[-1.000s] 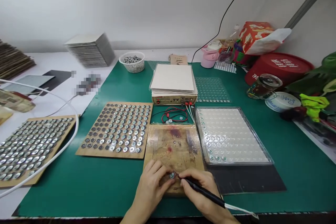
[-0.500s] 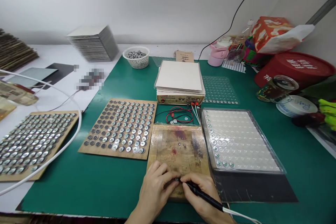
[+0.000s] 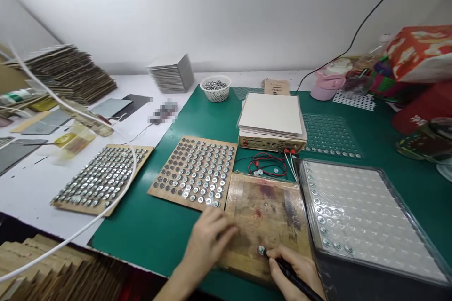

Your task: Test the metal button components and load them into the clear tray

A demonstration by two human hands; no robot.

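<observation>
The round silver metal disc (image 3: 262, 250) sits at the tip of a black pen-shaped tool (image 3: 297, 280) over a brown wooden board (image 3: 247, 230), the right hand (image 3: 298, 265) grasping pencil-fashion, presumably for fine control, the left hand (image 3: 210, 236) loosely open.

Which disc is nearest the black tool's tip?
The lone disc on the wooden block, at the tip of the black tool in the right hand; others lie off that block.
</observation>
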